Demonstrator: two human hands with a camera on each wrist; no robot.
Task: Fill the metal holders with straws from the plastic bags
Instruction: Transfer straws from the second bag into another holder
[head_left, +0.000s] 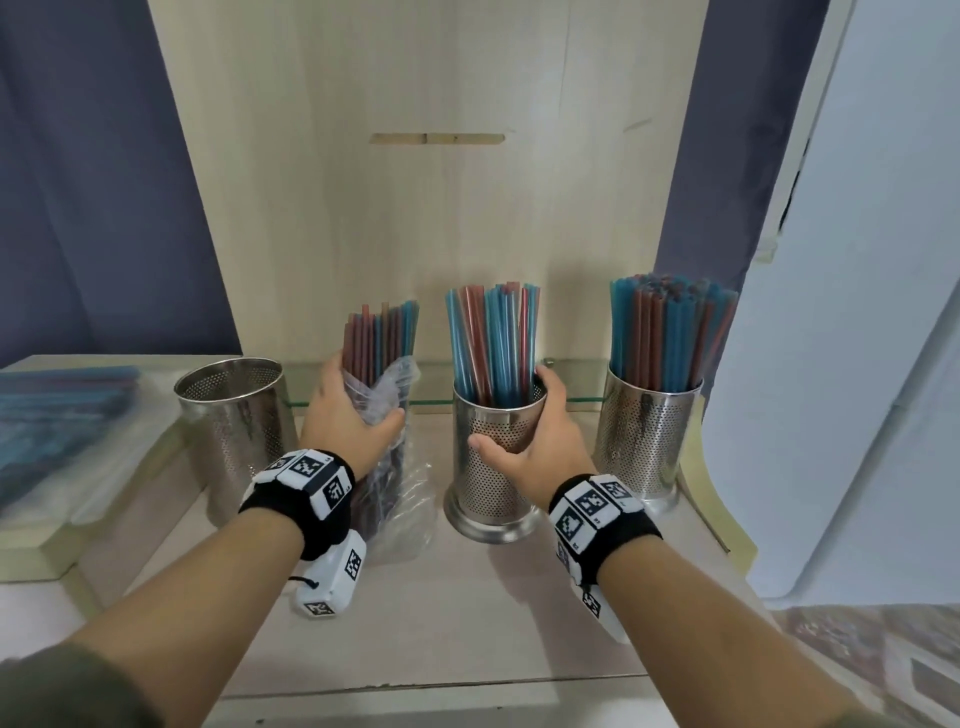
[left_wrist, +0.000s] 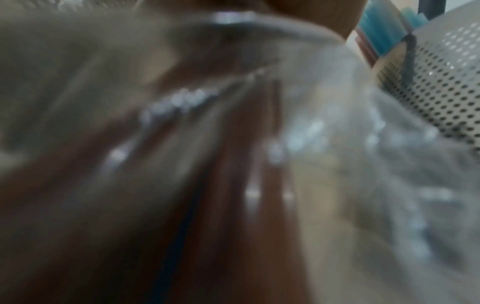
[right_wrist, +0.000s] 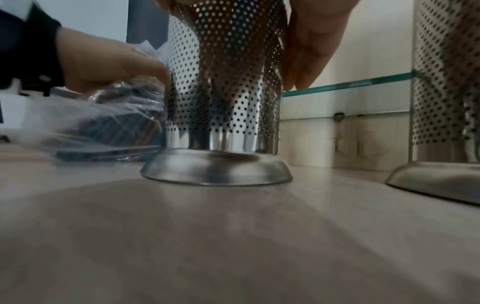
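Note:
Three perforated metal holders stand on the wooden counter. The left holder (head_left: 236, 410) is empty. The middle holder (head_left: 491, 467) (right_wrist: 223, 86) has red and blue straws (head_left: 493, 345) in it, and my right hand (head_left: 527, 439) grips it near the rim, thumb in front, fingers behind. The right holder (head_left: 644, 436) (right_wrist: 446, 82) is packed with straws. Between the left and middle holders my left hand (head_left: 353, 410) (right_wrist: 109, 61) grips an upright clear plastic bag (head_left: 397, 499) (left_wrist: 363, 164) of straws (head_left: 382, 338) whose tips stick out of the top.
More bags of blue straws (head_left: 62, 410) lie on a raised ledge at the far left. A wooden back panel (head_left: 426, 182) and a low glass strip (right_wrist: 348, 85) close the back. A white surface (head_left: 857, 364) stands close on the right.

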